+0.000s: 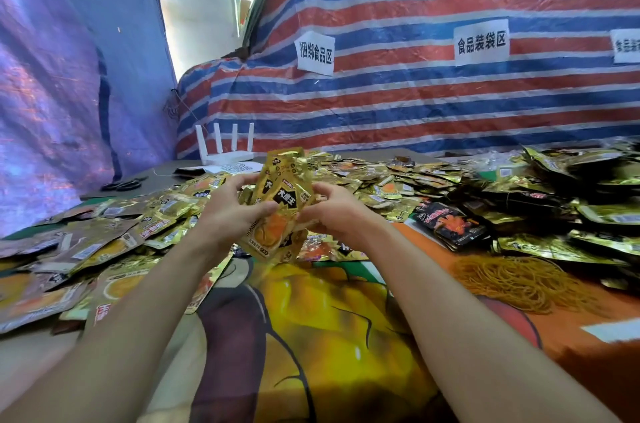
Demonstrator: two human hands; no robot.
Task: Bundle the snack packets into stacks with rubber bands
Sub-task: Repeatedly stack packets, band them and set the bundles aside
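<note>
Over the packet-strewn table (311,336), both hands (235,211) (334,211) clasp upright packets (280,200).

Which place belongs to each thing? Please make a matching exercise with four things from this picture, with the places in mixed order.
Things
1. gold packets
2. rubber bands
3. scissors
4. white router

Places
A. farthest left of the four
B. held by left hand and right hand
C. at the back, near the striped tarp
D. on the printed cloth, right of the right hand

Pairs: 1-B, 2-D, 3-A, 4-C
</note>
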